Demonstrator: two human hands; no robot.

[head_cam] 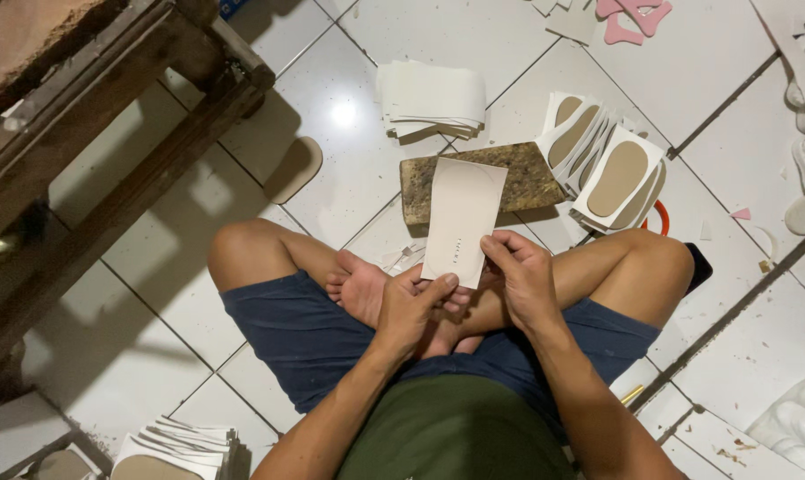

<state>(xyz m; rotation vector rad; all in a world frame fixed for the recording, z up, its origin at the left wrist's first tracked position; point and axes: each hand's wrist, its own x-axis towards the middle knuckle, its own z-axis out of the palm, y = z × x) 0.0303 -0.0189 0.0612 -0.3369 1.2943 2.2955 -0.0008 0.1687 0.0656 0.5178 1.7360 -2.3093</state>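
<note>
Both hands hold one pale rectangular sheet of stiff card-like material (462, 219) by its lower edge, above the person's crossed legs. The left hand (409, 307) has its fingers closed on the bottom left corner, and the right hand (520, 276) pinches the bottom right — the sheet stands tilted away, over a mottled brown stone block (536, 178) on the white tiled floor (687, 80). Just right of the block lies a fanned stack of white sheets with tan oval insole shapes (611, 173).

My left hand (411, 307) and right hand (518, 276) cover the white sheet's (463, 218) lower edge; its small print is too tiny to read
</note>
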